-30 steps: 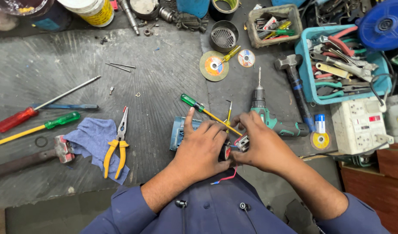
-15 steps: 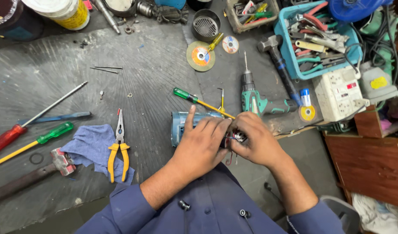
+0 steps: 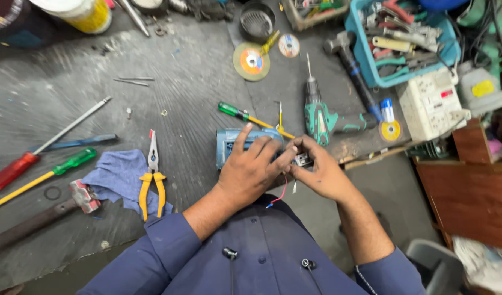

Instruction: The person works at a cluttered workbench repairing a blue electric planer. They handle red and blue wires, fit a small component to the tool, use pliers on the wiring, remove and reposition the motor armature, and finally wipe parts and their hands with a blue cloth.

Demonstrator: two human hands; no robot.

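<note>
My left hand (image 3: 251,166) lies over a blue-grey tool housing (image 3: 229,143) at the workbench's near edge, fingers spread across its top. My right hand (image 3: 322,172) pinches a small black switch part (image 3: 302,160) beside that housing, thumb and fingers closed on it. A thin red wire (image 3: 281,194) hangs from the part toward my shirt. A green-handled screwdriver with a yellow shaft (image 3: 245,116) lies just beyond my fingers.
A green cordless drill (image 3: 322,117) lies right of my hands. Yellow-handled pliers (image 3: 152,180) rest on a blue rag (image 3: 117,177); a hammer (image 3: 49,213) and more screwdrivers (image 3: 38,169) lie left. Cutting discs (image 3: 252,61), a teal tool tray (image 3: 395,46) and a white socket box (image 3: 434,109) sit behind.
The view has shifted right and closer. My hands stay together on the housing and switch part, with my left fingers now spread flatter over the housing.
</note>
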